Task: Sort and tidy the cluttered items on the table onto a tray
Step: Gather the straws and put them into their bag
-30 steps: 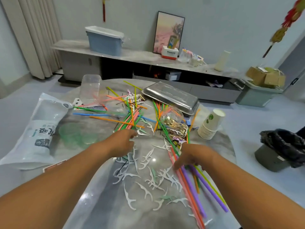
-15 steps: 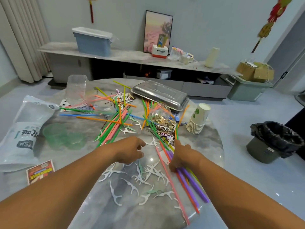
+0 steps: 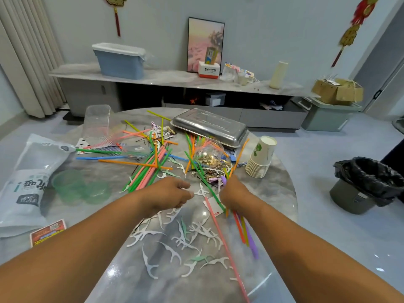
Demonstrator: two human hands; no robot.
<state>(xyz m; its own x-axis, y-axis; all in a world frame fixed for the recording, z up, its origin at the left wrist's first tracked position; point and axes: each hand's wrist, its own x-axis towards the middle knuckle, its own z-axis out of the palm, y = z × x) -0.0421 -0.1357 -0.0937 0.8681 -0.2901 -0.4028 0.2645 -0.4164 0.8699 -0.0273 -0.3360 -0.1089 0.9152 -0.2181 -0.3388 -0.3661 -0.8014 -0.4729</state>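
Note:
Coloured straws [image 3: 150,169] lie scattered across the round marble table [image 3: 273,193]. My right hand [image 3: 235,192] grips a bundle of straws [image 3: 244,230] whose orange, yellow and purple ends stick out below it toward me. My left hand [image 3: 172,193] hovers with loosely curled fingers over white floss picks [image 3: 185,237], holding nothing that I can see. A steel tray [image 3: 209,126] lies upside down at the far side of the table. One pink straw [image 3: 225,246] lies loose between my arms.
A stack of paper cups [image 3: 261,157] stands right of the tray. A clear jar of gold clips [image 3: 207,155], green plastic lids [image 3: 80,189], a white bag [image 3: 28,178], a clear container [image 3: 97,121] and playing cards [image 3: 213,206] share the table. A black-lined bin [image 3: 365,184] stands on the floor at right.
My right hand has drawn the straw bundle forward and up the table. My left hand moved right and toward the centre, over the floss picks. The view tilted upward.

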